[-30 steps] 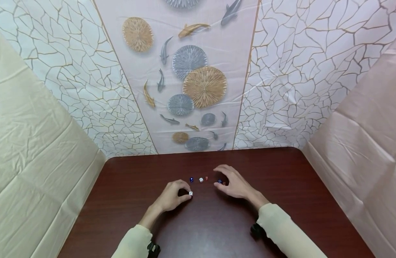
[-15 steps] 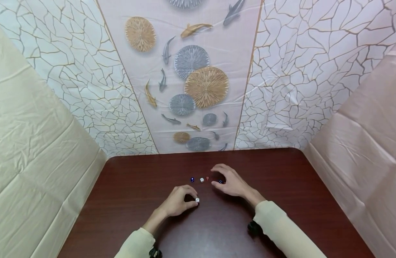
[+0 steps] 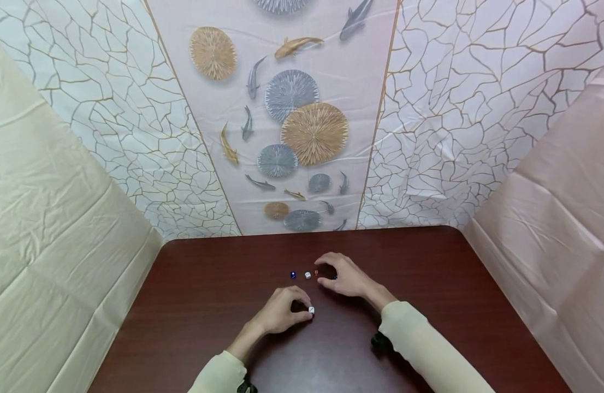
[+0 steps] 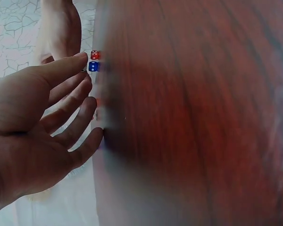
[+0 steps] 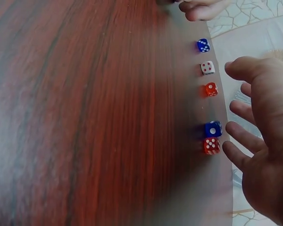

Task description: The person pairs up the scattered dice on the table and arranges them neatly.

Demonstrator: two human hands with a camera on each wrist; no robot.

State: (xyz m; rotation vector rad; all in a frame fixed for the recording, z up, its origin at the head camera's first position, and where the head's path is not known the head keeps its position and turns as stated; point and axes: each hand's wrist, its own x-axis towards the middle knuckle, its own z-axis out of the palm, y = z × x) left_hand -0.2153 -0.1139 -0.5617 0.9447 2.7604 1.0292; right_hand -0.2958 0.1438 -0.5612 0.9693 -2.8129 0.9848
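Observation:
My left hand pinches a white die between thumb and fingertips, low over the dark wooden table. In the left wrist view the fingers of the left hand largely hide that die. My right hand arches over the table, fingers apart and relaxed, with nothing gripped. Beside it, the right wrist view has a blue die and a red die side by side near its fingertips. Closer to its thumb are another red die, a white die with red pips and a blue die.
The reddish-brown table has rounded far corners. A patterned cloth with fish and round motifs hangs behind it, and plain cream cloth closes the left side. A dark wrist device sits under the right sleeve.
My left hand has slid right and nearer to me with the white die in its pinch. The right hand has shifted slightly left, now covering the rightmost red die in the head view.

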